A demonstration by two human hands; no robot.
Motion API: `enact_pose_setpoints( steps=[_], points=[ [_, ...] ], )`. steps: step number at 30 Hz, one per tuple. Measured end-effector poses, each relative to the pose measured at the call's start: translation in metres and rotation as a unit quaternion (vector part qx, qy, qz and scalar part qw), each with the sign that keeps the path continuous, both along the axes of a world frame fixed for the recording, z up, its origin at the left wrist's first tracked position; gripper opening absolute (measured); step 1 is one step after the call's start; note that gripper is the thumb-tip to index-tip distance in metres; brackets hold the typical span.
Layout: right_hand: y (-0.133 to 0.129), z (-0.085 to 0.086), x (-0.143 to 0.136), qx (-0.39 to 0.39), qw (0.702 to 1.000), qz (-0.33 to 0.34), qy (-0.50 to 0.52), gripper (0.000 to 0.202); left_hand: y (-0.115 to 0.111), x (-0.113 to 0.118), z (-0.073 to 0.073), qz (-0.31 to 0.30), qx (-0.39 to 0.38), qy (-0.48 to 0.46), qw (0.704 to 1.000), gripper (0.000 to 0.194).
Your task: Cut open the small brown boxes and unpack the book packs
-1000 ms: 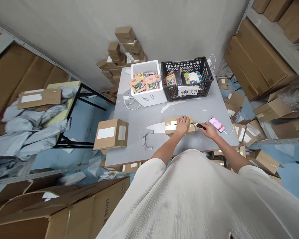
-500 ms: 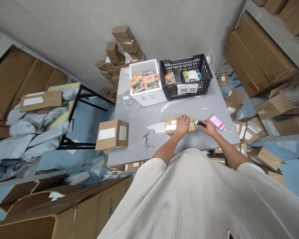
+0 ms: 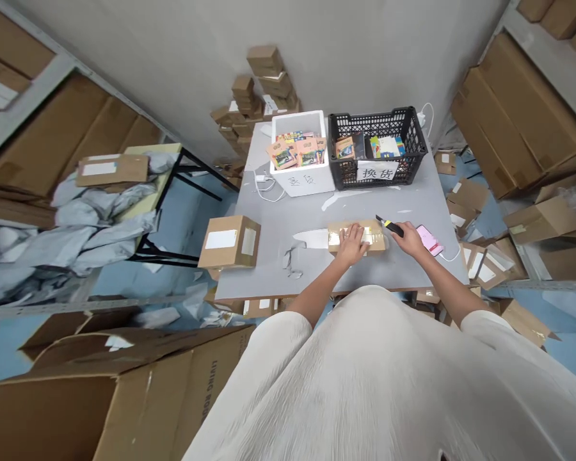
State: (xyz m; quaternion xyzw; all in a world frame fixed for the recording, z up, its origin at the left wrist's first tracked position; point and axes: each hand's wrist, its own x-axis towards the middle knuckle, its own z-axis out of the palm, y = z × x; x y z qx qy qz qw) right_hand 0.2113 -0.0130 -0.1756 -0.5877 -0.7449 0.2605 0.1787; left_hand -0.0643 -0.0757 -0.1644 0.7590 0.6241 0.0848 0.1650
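Observation:
A small taped cardboard box [image 3: 377, 237] lies flat on the grey table [image 3: 269, 237]. My left hand [image 3: 350, 244] rests on top of it, fingers spread and pressed against the tape. Just off the box's right end, my right hand [image 3: 409, 239] grips a black and yellow utility knife [image 3: 392, 226], its tip pointing up and left above the box's far right corner. A white sheet [image 3: 314, 239] sticks out from the box's left side. Close to my right hand lies a phone with a pink screen [image 3: 429, 241], a white cable attached.
Behind stand a white foam bin [image 3: 303, 182] of booklets and a black plastic crate [image 3: 415, 160]. A labelled carton [image 3: 228, 243] sits at the table's left edge, near a torn grey strip [image 3: 289, 261]. Shelves and cartons surround the table; a large open carton [image 3: 163, 384] stands lower left.
The knife has come away from the box's right end, and its tip has swung upward. My left hand stays on the box. The whole view has shifted, moving the table rightward in the picture.

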Motion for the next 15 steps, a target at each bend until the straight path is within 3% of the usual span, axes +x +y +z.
enact_pose_setpoints(
  steps=[8, 11, 15],
  points=[
    [0.038, 0.009, -0.071, -0.011, 0.986, 0.156, -0.060, 0.050, -0.039, -0.029, 0.007, 0.062, -0.007, 0.031, 0.998, 0.051],
    [0.044, 0.011, -0.086, -0.024, 0.982, 0.172, -0.079, 0.044, -0.044, -0.031, 0.011, 0.090, -0.035, 0.042, 0.994, 0.038],
    [0.046, 0.016, -0.085, -0.045, 0.981, 0.166, -0.092, 0.042, -0.044, -0.032, 0.011, 0.123, -0.069, 0.030, 0.990, 0.031]
  ],
)
